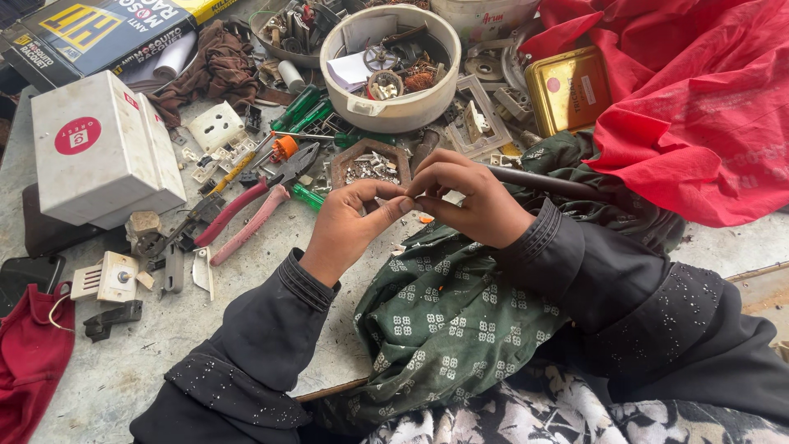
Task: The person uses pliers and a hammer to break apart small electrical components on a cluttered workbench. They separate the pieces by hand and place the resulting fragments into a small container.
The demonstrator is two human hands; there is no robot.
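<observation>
My left hand [352, 220] and my right hand [470, 197] meet fingertip to fingertip over the table, pinching a small part between them that is too tiny to identify. A long dark rod [542, 182] runs from under my right hand off to the right. Both arms wear black sleeves. A green patterned cloth [444, 312] lies under my hands. Just beyond my fingers sits a small brown hexagonal tray [369, 164] of little metal bits.
Red-handled pliers [251, 210], green screwdrivers [300, 111], a white bowl [393, 74] of parts, a white box [103, 148], a gold tin [567, 89], red cloth [699, 115], switch parts [111, 279] and a socket plate [215, 125] crowd the grey table.
</observation>
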